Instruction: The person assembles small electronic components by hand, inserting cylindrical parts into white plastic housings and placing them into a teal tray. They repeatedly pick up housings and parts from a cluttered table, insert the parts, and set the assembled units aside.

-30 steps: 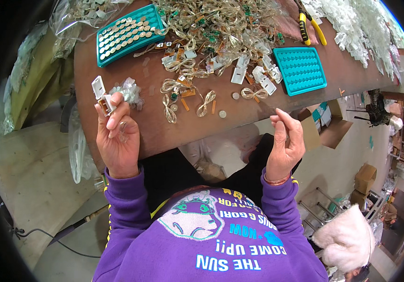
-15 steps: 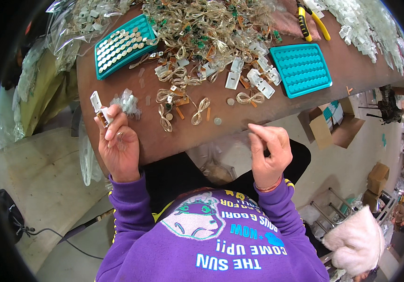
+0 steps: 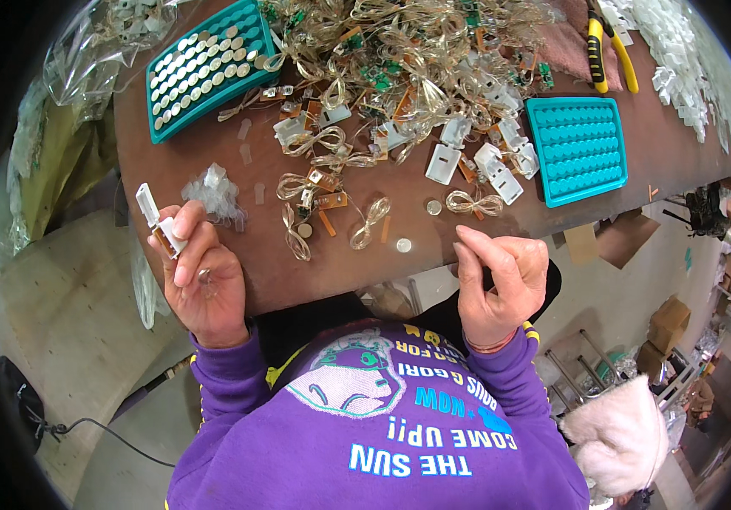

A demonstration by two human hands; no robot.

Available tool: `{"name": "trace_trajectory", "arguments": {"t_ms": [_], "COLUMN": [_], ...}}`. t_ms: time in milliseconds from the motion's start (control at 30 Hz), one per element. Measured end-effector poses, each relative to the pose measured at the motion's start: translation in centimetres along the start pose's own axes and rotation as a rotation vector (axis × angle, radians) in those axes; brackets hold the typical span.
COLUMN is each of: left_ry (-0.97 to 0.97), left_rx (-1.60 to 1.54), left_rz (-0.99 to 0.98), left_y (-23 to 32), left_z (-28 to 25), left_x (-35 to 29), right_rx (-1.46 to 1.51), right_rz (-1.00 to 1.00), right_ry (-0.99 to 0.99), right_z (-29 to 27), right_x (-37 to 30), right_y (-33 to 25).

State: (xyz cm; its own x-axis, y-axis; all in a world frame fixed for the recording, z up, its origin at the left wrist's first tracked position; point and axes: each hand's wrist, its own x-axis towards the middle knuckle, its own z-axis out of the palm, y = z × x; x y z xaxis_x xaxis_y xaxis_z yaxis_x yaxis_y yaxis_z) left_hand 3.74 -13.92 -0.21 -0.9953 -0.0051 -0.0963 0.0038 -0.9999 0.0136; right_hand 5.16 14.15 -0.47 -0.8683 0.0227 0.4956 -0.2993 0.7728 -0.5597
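My left hand (image 3: 200, 272) grips a small white plastic case (image 3: 155, 219) with an orange circuit strip in it, at the table's near left edge. A crumpled bit of clear plastic (image 3: 215, 195) lies just beyond its fingers. My right hand (image 3: 497, 280) hovers at the near edge of the brown table (image 3: 238, 255), thumb and fingertips pinched together; I cannot tell whether something tiny is between them. A loose coin cell (image 3: 404, 246) and a coiled clear wire loop (image 3: 370, 223) lie just ahead of that hand.
A teal tray (image 3: 204, 64) filled with coin cells sits at the far left, an empty teal tray (image 3: 576, 149) at the right. A heap of clear wire and green boards (image 3: 399, 59) fills the middle. Yellow-handled pliers (image 3: 608, 51) lie far right. Cardboard boxes (image 3: 671, 323) stand on the floor.
My right hand has dropped lower and come toward the table's near edge, fingers still pinched. The left hand keeps hold of the white case, nearly still.
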Motion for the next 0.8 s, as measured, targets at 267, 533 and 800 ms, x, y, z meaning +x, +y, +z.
{"name": "trace_trajectory", "arguments": {"t_ms": [267,533,800], "left_ry": [-0.001,-0.010,-0.018], "left_rx": [0.006,0.000,-0.010], "left_rz": [0.009,0.013,0.005], "left_y": [-0.1,-0.2,-0.1], "left_z": [0.0,0.0,-0.1], "left_x": [0.1,0.1,-0.1], "right_rx": [-0.095,-0.111,-0.027], "right_rz": [-0.092,-0.128,-0.066], "right_ry": [-0.105,-0.163,-0.127], "right_z": [0.7,0.9,0.2], "right_x": [1.3,1.6,1.0], "right_y": [0.5,0.1,0.1]}}
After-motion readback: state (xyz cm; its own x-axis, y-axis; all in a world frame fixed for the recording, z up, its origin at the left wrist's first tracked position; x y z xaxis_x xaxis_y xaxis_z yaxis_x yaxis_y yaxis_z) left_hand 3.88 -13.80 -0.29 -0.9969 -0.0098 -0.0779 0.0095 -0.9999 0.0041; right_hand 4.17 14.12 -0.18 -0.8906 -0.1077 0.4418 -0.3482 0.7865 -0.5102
